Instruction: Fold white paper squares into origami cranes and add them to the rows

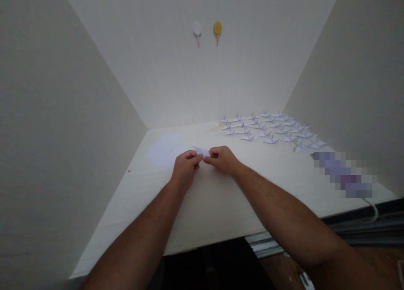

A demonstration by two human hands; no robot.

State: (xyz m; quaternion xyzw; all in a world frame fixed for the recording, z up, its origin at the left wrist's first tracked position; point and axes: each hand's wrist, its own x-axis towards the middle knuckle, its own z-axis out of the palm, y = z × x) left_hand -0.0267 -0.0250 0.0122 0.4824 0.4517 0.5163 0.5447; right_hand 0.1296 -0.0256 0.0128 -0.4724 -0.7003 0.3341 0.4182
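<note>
White tabletop below, our left hand and right hand are pinching folded paper, fingers closed on it, thumbs at its near edge

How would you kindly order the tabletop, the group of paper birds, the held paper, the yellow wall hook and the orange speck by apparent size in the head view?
Tabletop
Group of paper birds
Held paper and yellow wall hook: too alike to rank; the paper is partly hidden and looks nearer
Orange speck
</note>
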